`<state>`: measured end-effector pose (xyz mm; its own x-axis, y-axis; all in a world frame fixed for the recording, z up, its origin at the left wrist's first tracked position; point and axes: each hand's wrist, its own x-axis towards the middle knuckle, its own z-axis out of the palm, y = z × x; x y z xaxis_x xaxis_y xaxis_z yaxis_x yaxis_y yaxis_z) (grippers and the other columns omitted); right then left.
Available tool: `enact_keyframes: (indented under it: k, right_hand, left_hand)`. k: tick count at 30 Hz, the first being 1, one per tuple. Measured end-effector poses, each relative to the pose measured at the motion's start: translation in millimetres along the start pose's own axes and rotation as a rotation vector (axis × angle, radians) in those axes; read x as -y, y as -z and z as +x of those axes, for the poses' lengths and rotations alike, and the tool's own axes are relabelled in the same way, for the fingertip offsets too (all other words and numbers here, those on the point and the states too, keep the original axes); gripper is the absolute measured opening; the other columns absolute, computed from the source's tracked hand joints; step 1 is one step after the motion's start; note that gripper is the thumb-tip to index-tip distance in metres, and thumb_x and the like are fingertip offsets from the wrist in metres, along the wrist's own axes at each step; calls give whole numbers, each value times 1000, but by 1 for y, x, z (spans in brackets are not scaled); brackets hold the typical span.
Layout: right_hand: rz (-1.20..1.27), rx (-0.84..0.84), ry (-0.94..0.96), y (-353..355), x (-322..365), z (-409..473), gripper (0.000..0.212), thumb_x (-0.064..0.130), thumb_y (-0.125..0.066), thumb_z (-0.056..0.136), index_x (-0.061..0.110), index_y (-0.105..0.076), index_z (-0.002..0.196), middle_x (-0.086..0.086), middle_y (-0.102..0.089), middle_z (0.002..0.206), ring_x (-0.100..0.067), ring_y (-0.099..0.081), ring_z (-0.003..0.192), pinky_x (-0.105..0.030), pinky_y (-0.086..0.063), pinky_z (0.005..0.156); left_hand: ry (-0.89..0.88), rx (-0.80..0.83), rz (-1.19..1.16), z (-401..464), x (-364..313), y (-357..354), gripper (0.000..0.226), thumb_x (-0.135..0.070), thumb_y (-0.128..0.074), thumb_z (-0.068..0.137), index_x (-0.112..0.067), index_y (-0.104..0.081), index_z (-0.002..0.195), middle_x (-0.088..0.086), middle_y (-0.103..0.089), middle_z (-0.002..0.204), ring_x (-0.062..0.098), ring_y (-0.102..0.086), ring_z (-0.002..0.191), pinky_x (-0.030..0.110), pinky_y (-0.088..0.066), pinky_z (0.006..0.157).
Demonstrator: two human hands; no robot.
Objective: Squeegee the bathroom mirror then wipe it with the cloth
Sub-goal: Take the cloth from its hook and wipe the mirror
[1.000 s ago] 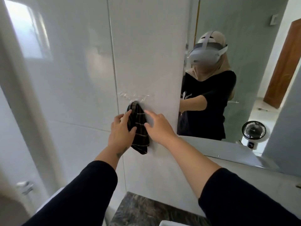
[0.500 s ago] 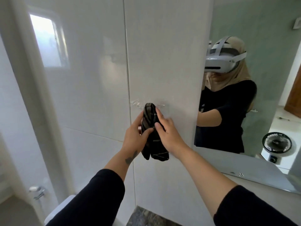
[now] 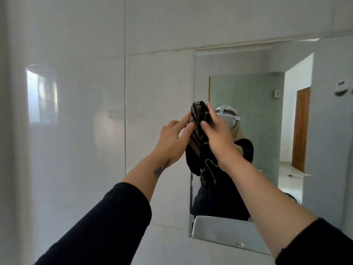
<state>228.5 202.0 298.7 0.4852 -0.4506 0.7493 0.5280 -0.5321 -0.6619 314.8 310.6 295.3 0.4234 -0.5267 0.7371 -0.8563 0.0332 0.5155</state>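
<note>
A dark striped cloth (image 3: 196,142) hangs bunched between both hands, in front of the left edge of the bathroom mirror (image 3: 267,115). My right hand (image 3: 215,134) grips its upper part, fingers wrapped over the top fold. My left hand (image 3: 174,140) touches the cloth's left side with its fingertips and thumb. The cloth's lower end dangles free below the hands. No squeegee is in view. The mirror reflects a person with a white headset.
Glossy white wall tiles (image 3: 80,131) fill the left and top. In the mirror I see a green glass panel (image 3: 248,104), a wooden door (image 3: 302,129) and a white basin rim (image 3: 219,228) at the bottom edge.
Both hands lifted the cloth off the wall hook and carried it up and right, in front of the mirror. The view swung right and upward.
</note>
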Motion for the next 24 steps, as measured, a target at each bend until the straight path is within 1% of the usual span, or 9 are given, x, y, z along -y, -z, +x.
enact_keyframes:
  k: [1,2,4,6,10,12,14,18,24]
  right_hand:
    - [-60,-59,33,4,7,10,50,16,-50,97,40,-39,140,5,-50,140,-10,-48,126,-28,-41,106]
    - [-135,-126,82,8,14,22,50,17,-50,97,41,-39,140,3,-50,139,-12,-47,127,-28,-38,107]
    - [-302,-245,193,13,32,46,50,17,-48,97,38,-38,142,-2,-50,126,-14,-52,112,-14,-35,93]
    - [-501,-357,307,14,52,70,50,16,-47,98,37,-37,142,-6,-45,114,-14,-50,90,-13,-35,77]
    - [-788,-517,504,3,76,121,51,15,-46,97,38,-39,141,-12,-47,116,-28,-54,91,-41,-52,77]
    - [-918,-512,528,-7,83,145,52,15,-45,97,40,-36,142,-11,-45,122,-29,-52,96,-45,-51,79]
    - [-1125,-474,536,-19,82,162,58,13,-47,96,42,-30,143,-11,-41,129,-30,-48,102,-43,-47,79]
    - [-1488,-365,548,-28,42,165,71,11,-53,89,43,-22,144,-9,-32,140,-33,-40,112,-43,-40,80]
    - [-1538,-439,642,2,23,162,77,11,-59,85,44,-21,143,-10,-39,133,-35,-44,106,-45,-42,76]
  left_hand:
    - [-15,-18,-6,6,-6,-1,44,-50,-27,98,-49,-28,141,1,-48,129,22,-35,131,38,-26,110]
    - [-21,-39,-8,12,-9,-3,46,-50,-26,98,-45,-28,143,1,-45,135,20,-34,133,32,-24,108]
    - [-17,-76,-1,20,-11,-9,49,-48,-28,98,-38,-26,146,1,-38,143,17,-34,134,26,-24,103]
    - [-31,-78,31,25,-9,-16,51,-45,-33,98,-36,-23,147,-1,-32,147,16,-31,136,26,-25,102]
    - [-28,-57,119,42,1,-28,56,-41,-41,96,-40,-17,146,-2,-12,156,21,-12,143,39,-27,110]
    - [-35,-66,150,51,4,-35,59,-40,-45,95,-43,-14,145,-2,-4,158,23,-7,144,44,-29,109]
    - [-49,-98,168,59,7,-42,63,-42,-47,94,-45,-10,145,-2,1,159,23,-3,145,45,-29,109]
    - [-55,-132,194,66,19,-57,67,-46,-46,93,-44,-6,146,0,0,158,23,1,146,48,-27,113]
    - [-37,-190,301,65,30,-76,70,-55,-46,89,-44,-5,144,-2,3,159,21,9,145,50,-25,114]
